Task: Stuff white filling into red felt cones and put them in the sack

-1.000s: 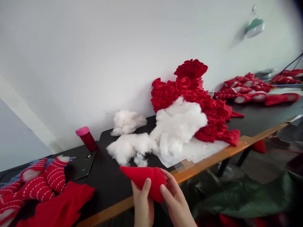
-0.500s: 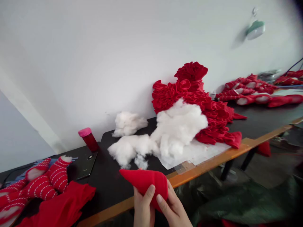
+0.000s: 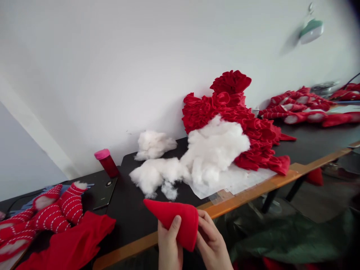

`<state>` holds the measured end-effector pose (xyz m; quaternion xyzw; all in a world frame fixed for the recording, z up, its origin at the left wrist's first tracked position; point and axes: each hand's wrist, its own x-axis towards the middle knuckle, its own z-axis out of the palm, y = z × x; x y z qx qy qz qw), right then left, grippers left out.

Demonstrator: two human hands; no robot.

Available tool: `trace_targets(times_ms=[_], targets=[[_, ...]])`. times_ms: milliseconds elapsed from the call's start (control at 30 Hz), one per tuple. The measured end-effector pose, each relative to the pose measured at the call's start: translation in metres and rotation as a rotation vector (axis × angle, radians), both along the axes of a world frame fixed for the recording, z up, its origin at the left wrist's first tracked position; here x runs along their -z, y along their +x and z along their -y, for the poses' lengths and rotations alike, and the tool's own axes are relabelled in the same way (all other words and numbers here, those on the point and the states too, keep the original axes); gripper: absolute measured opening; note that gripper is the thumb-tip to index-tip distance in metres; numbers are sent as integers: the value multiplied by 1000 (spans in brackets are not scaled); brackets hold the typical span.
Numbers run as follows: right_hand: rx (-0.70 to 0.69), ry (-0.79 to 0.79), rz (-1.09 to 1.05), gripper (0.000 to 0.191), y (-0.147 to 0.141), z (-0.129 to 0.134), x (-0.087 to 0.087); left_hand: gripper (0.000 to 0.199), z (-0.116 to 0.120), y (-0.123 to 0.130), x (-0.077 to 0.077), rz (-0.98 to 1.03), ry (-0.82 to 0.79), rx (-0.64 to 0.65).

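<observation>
Apparently at the rim-handling step: gripping red fabric cone (image 3: pixel 187 225) in left hand (image 3: pixel 170 242), clamping thumb and fingers around its side, pointing its tip left, near the wooden table edge (image 3: pixel 126 250). Placing right hand (image 3: pixel 211 240) at the wide end with bent fingers; cannot tell whether pinched on the rim. For further rim work, probably support the side firmly without crushing it. Over the table, mind the edge first, then white fibre stuffing (image 3: pixel 215 148); at left, note smartphone (image 3: pixel 105 194) and pink-lidded red bottle (image 3: pixel 109 165), well apart
</observation>
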<state>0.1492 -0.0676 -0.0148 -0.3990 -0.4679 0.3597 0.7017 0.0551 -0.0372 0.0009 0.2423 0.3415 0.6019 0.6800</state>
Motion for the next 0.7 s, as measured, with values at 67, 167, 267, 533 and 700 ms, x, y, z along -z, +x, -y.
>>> trace_targets(times_ms=[67,167,267,533,700], targets=[[78,-2,38,8,-2,-3,0,51,3,4,2,4,18,1],[247,-4,15,5,-4,-10,5,50,6,9,9,9,54,4],[350,-56,-105,10,-5,-15,11,50,6,9,17,20,55,27],[95,-61,7,15,-1,-21,17,76,6,4,21,49,38,-23],[78,-171,-227,24,6,-18,13,75,5,4,14,0,34,-44]])
